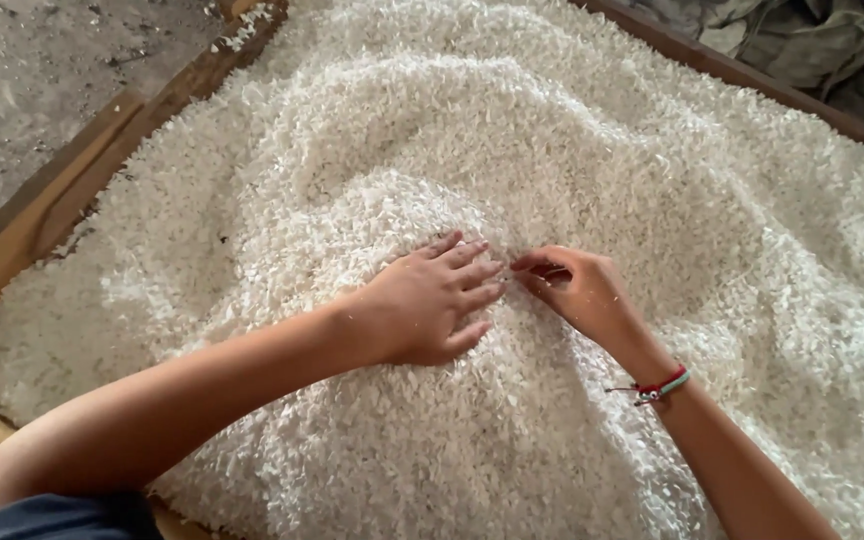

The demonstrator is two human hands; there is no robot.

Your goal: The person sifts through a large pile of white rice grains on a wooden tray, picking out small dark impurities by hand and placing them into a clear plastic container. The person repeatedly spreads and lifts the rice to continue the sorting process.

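Presently, reading from left to right: a wooden frame (pixel 47 205) is bordering the left side of the heap, well to the left of the left grip, with bare grey floor (pixel 32 60) lying beyond it. A wide mound of white flaky grains (pixel 592 140) is filling the frame from edge to edge. The left hand (pixel 430 303) is lying palm down on the crest of the mound, its grip released and flat, fingers spread and pressing on the grains. Just to its right, almost touching its fingertips, the right hand (pixel 577 290) is curling its thumb and fingers together into a pinch; whether anything is being held in that grip cannot be told, as the tips are turned down into the grains. A red and green string bracelet (pixel 662 385) is sitting on the right wrist. Beyond the right grip, the far wooden edge (pixel 752 75) is running diagonally, with crumpled grey-green cloth (pixel 812 40) lying behind it.

Risks, as a judgement: grains are sitting close to the left frame, so any broad sweep leftward could be spilling them onto the floor; a small piece pinched out could slip back and be lost among the like-coloured flakes. Nothing is standing between the two hands.
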